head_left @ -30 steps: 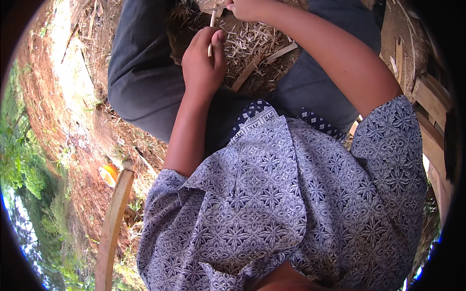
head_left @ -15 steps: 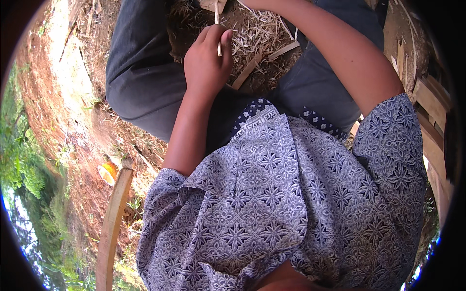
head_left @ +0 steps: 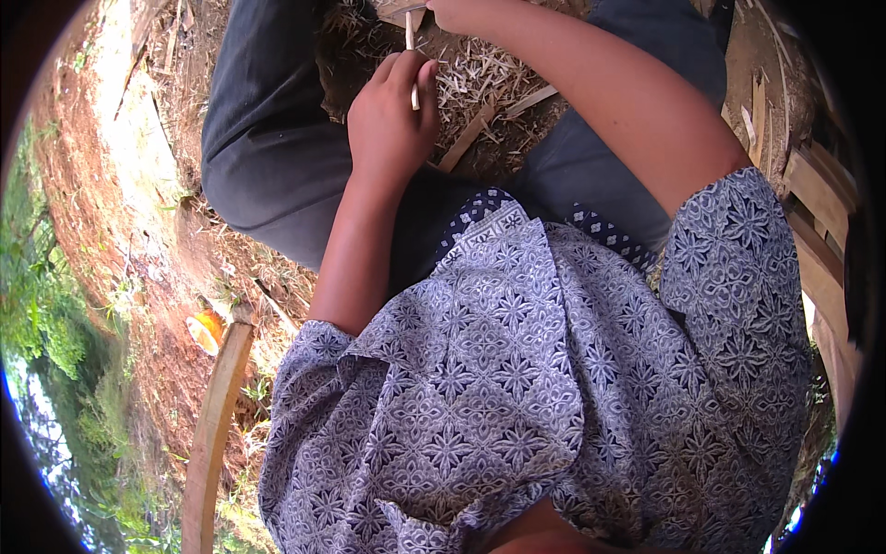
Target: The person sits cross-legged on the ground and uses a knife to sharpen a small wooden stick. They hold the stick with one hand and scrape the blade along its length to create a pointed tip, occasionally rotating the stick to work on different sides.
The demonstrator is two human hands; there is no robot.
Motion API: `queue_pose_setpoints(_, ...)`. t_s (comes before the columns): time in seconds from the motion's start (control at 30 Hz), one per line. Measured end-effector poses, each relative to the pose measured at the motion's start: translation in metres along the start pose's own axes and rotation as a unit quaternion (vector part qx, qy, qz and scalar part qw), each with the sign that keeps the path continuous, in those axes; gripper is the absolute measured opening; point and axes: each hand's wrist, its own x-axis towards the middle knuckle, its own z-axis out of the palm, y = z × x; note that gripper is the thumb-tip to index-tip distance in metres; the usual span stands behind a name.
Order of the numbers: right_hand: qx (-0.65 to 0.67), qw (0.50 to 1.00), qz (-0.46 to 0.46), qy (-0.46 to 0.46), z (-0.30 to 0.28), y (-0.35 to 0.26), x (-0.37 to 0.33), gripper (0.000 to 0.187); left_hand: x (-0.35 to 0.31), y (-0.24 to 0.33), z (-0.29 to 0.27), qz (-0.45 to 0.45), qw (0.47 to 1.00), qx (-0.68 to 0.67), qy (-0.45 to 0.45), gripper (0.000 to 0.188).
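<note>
My left hand point(head_left: 395, 111) is closed round a thin, pale wooden stick point(head_left: 410, 32), whose short end shows between thumb and fingers. The stick's far end points up to a wooden block point(head_left: 399, 13) at the top edge. My right hand point(head_left: 454, 15) is just right of the stick's far end, partly cut off by the picture's edge. Its fingers look closed. A thin, dark, blade-like edge sticks out from it over the block, too little of it showing to name.
Pale wood shavings point(head_left: 475, 78) cover the ground between my legs, with a flat wood strip point(head_left: 468, 138) among them. A long curved timber point(head_left: 217, 429) stands at the left. Stacked boards point(head_left: 821, 194) lie at the right. An orange object point(head_left: 205, 331) is on the soil.
My right hand has moved left and slightly down, toward the stick's far end. My left hand and the stick have shifted only slightly.
</note>
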Motion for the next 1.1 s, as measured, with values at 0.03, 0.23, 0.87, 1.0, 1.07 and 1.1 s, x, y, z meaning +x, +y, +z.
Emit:
queue_pose_setpoints(0.03, -0.006, 1.0, 0.022, 0.012, 0.005, 0.012, 0.008, 0.029, 0.005, 0.004, 0.003, 0.015, 1.0, -0.009, -0.008, 0.019)
queue_pose_setpoints(0.23, 0.116, 0.991, -0.024, 0.069, 0.024, 0.042, 0.024, 0.023, 0.003, 0.004, 0.005, 0.007, 1.0, -0.023, 0.008, 0.022)
queue_pose_setpoints(0.87, 0.056, 0.997, 0.039, 0.026, 0.026, 0.013, 0.011, 0.027, 0.002, -0.003, 0.004, -0.018, 0.999, -0.024, 0.024, 0.031)
queue_pose_setpoints(1.0, 0.115, 0.991, -0.037, 0.051, 0.05, 0.037, 0.041, 0.024, 0.002, -0.005, 0.002, -0.037, 0.997, -0.064, 0.011, 0.03)
queue_pose_setpoints(1.07, 0.19, 0.976, -0.038, 0.097, 0.045, 0.046, 0.029, 0.023, 0.002, -0.005, 0.003, -0.023, 0.998, -0.059, 0.012, 0.029)
queue_pose_setpoints(1.1, 0.226, 0.966, -0.04, 0.119, 0.037, 0.046, 0.02, 0.023, 0.002, -0.005, 0.003, -0.017, 0.998, -0.055, 0.015, 0.028)
